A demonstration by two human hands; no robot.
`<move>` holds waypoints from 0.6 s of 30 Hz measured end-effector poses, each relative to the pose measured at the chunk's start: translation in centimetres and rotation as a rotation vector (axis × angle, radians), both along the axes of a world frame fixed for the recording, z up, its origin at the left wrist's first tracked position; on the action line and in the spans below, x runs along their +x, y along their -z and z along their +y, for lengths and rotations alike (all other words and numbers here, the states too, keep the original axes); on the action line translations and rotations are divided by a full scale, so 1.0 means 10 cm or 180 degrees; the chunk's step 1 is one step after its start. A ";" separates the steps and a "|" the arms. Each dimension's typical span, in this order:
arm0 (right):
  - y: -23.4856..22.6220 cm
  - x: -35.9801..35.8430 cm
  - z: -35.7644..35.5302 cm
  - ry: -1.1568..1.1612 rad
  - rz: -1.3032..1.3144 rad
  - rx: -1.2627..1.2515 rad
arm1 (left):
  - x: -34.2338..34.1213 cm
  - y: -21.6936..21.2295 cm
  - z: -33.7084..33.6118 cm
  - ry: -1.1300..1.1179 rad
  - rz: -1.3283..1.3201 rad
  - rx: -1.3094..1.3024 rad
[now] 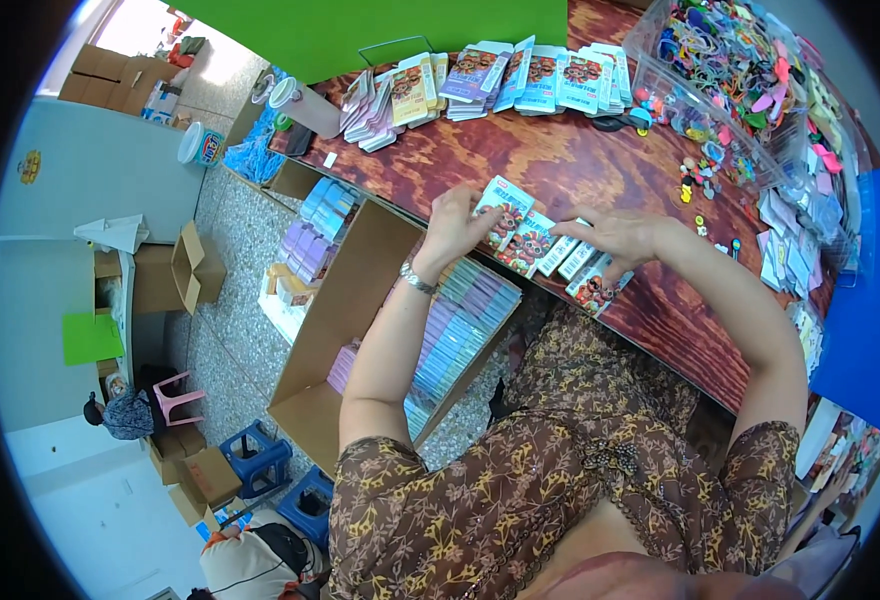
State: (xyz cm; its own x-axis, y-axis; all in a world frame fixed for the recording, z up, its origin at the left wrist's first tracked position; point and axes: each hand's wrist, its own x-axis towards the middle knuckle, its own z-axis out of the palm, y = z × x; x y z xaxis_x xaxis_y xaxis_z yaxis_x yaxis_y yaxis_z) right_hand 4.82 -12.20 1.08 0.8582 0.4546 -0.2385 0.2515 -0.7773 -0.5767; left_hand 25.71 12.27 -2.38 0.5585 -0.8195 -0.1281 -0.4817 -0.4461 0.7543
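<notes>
At centre frame, a fan of printed cards (528,243) lies at the near edge of the wooden desk (560,165). The left hand (452,226) pinches the fan's upper-left cards with closed fingers; the right hand (612,236) presses spread fingers flat on the others. Below left, an open box (335,330) holds stacked packs. More cards (490,80) line the desk's upper edge.

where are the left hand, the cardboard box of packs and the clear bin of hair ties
left hand (452,228), head view, back of hand
cardboard box (345,300), head view, bare inner wall
clear bin (660,95), head view, front wall
</notes>
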 end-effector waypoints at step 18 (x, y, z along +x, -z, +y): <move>0.01 -0.13 -0.04 0.0095 0.0084 -0.0036 | -0.32 -0.40 -0.07 0.0264 0.2282 0.0194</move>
